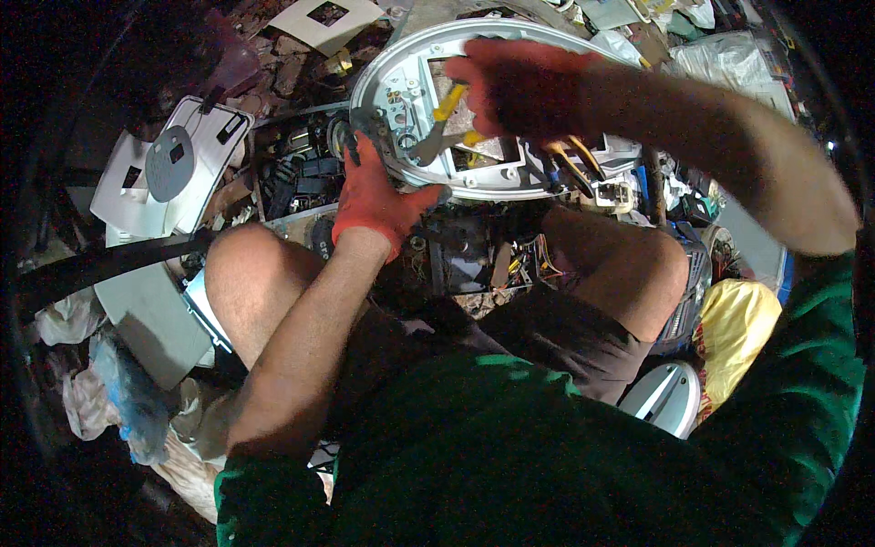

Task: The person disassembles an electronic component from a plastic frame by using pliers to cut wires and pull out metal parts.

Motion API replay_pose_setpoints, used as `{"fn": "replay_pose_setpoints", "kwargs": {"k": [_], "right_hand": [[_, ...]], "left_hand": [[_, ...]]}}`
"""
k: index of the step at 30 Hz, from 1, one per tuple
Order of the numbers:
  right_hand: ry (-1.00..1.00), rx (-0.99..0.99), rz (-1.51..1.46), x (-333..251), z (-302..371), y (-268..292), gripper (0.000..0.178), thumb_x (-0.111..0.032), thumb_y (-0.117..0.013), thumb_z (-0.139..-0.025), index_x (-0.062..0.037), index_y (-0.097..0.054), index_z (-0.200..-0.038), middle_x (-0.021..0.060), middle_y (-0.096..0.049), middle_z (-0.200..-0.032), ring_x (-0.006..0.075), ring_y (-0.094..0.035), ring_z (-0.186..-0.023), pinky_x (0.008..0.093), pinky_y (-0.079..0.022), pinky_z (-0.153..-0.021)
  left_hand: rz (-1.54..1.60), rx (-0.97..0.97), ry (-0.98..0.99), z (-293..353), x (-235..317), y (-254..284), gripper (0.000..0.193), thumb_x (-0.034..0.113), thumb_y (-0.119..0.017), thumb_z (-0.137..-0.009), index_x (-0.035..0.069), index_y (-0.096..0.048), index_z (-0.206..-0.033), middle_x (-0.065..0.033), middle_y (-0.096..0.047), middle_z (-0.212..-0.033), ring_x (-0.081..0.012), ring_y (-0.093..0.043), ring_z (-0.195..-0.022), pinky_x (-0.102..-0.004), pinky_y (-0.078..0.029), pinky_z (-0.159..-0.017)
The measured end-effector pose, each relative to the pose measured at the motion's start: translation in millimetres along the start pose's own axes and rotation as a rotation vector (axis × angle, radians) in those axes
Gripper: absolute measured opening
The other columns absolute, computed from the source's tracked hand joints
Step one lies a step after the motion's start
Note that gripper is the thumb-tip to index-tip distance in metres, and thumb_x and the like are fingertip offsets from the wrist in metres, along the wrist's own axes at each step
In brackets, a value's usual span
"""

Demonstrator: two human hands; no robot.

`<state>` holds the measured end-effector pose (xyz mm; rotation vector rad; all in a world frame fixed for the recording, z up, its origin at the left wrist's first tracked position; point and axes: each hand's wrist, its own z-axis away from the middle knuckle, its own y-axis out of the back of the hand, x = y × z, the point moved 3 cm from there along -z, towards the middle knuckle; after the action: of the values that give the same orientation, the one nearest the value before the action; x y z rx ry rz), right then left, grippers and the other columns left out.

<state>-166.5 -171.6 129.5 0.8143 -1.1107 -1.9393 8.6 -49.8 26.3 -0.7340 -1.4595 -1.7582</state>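
Note:
A large white oval plastic casing (pixel 474 189) lies in front of me, its ribbed inner side facing up. My left hand (pixel 372 196), in a red glove with dark fingertips, grips the casing's near left rim. Its thumb stretches out along the near edge; some of its fingers are hidden. My right hand (pixel 529 88), also red-gloved and smeared by motion, is over the casing. It holds yellow-handled pliers (pixel 447 108), whose grey jaws point down and left at the casing's inner panel. Whether the jaws touch it, I cannot tell.
A white panel with a grey disc (pixel 170 164) lies at the left, and another pale panel (pixel 325 20) at the far left. Dark electronic parts (pixel 305 173) and cables lie beside the casing. A yellow bag (pixel 736 333) stands at my right, plastic bags (pixel 128 397) at my left.

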Motion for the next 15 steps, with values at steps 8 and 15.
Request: {"fn": "replay_pose_setpoints", "kwargs": {"k": [8, 15], "right_hand": [[0.435, -0.112, 0.542, -16.4, -57.2, 58.1, 0.030, -0.016, -0.064, -0.083, -0.0031, -0.061, -0.110, 0.0148, -0.056, -0.130, 0.0351, -0.046, -0.131, 0.0437, -0.045, -0.106], [-0.103, 0.507, 0.347, -5.7, 40.7, 39.5, 0.038, -0.018, -0.069, -0.082, -0.0120, -0.063, -0.119, 0.0151, -0.053, -0.141, 0.0383, -0.045, -0.133, 0.0471, -0.039, -0.113]], "left_hand": [[-0.082, -0.028, 0.034, 1.4, 11.8, -0.9, 0.127, 0.044, -0.089, -0.067, -0.001, -0.011, -0.156, -0.0349, -0.018, -0.158, -0.0441, -0.036, -0.142, -0.0413, -0.038, -0.114], [-0.439, 0.081, 0.037, 14.7, 26.1, 9.8, 0.109, 0.059, -0.080, -0.070, 0.005, -0.032, -0.153, -0.0283, -0.023, -0.159, -0.0460, -0.024, -0.146, -0.0534, -0.020, -0.120]]}}
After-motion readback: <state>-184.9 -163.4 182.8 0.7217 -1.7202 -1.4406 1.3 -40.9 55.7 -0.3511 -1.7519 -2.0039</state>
